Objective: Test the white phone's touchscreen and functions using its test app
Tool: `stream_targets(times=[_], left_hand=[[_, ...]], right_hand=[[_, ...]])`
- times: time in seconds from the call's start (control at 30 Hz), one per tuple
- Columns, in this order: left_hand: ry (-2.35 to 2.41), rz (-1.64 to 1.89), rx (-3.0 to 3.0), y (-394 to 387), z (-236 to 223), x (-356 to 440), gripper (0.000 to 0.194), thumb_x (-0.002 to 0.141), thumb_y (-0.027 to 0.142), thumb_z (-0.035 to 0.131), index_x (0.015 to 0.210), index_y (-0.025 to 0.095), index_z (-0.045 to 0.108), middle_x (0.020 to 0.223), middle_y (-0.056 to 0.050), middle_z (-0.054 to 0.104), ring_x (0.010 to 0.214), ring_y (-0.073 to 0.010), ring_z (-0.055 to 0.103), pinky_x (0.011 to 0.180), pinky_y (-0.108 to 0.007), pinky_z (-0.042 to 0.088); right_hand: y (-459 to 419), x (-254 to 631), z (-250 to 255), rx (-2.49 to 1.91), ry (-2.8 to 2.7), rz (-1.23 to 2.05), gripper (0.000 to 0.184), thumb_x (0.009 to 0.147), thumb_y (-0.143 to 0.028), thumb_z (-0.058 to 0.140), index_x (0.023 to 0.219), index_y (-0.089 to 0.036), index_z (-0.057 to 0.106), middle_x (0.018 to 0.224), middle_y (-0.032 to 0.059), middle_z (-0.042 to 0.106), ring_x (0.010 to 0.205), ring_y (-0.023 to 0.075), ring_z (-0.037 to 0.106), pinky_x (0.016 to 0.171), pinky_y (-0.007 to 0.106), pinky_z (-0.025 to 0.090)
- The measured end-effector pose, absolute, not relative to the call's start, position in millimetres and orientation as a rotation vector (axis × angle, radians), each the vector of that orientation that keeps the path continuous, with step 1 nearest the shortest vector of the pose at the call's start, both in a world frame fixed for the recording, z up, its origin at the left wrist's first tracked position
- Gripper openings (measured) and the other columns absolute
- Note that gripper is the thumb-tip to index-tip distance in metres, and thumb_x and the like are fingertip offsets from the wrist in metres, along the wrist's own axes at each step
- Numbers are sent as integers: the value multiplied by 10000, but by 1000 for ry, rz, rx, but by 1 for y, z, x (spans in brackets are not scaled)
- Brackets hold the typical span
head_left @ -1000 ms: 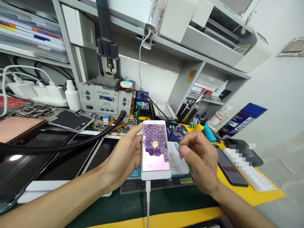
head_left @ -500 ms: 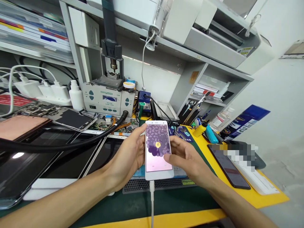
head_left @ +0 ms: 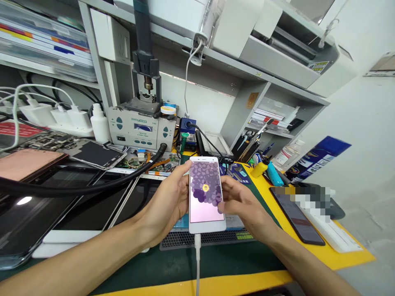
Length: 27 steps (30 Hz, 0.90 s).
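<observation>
A white smartphone (head_left: 206, 193) is held upright above the bench, its lit screen showing purple hexagon-like shapes over pale pink with a small yellow icon. My left hand (head_left: 169, 197) grips its left edge, thumb along the side and fingers behind. At the right edge, my right hand (head_left: 242, 203) closes around the phone, its fingers behind and its thumb over the screen's lower right. A white charging cable (head_left: 198, 255) is plugged into the bottom of the phone and runs down toward me. Behind the phone, a dark perforated mat (head_left: 216, 237) is partly hidden.
Several dark phone screens (head_left: 89, 201) lie at left, crossed by a thick black hose (head_left: 101, 189). A hot-air station (head_left: 138, 127) stands behind. On the right are a black phone (head_left: 298, 216), a blue bottle (head_left: 274, 172) and a tool holder (head_left: 247, 146).
My right hand has come in from the right and taken hold of the phone's right edge. Its thumb has slid slightly right, and the two small marks low on the screen are gone.
</observation>
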<state>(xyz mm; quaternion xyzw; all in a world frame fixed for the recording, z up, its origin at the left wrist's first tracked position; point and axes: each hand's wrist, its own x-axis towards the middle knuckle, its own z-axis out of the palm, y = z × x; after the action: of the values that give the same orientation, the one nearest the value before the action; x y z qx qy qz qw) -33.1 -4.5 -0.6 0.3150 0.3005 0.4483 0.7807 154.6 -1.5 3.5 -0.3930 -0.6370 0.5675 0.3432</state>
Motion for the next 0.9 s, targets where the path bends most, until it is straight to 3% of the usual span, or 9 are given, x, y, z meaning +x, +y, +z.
stream_targets(times=[0.33, 0.53, 0.9], left_hand=[[644, 966, 702, -4, -3, -34, 552, 890, 616, 483, 1194, 192, 665, 1054, -70, 737, 1033, -270, 636, 807, -334, 491], [653, 961, 696, -5, -1, -33, 546, 900, 613, 467, 1187, 193, 664, 1064, -65, 735, 1030, -258, 640, 843, -330, 485], [667, 952, 673, -6, 2, -32, 549, 908, 603, 457, 1207, 180, 642, 1093, -71, 727, 1050, -262, 633, 863, -336, 476]], right_hand=[[-2, 154, 4, -1030, -1677, 1507, 345, 789, -206, 660, 1120, -257, 575, 1066, 17, 662, 994, 188, 585, 891, 340, 432], [4, 159, 3, -939, -1644, 1626, 557, 716, -176, 591, 1266, -245, 545, 1104, 35, 664, 985, 203, 575, 838, 334, 433], [6, 159, 12, -897, -1703, 1781, 636, 698, -94, 653, 1301, -254, 529, 1178, 15, 656, 1010, 178, 586, 905, 331, 433]])
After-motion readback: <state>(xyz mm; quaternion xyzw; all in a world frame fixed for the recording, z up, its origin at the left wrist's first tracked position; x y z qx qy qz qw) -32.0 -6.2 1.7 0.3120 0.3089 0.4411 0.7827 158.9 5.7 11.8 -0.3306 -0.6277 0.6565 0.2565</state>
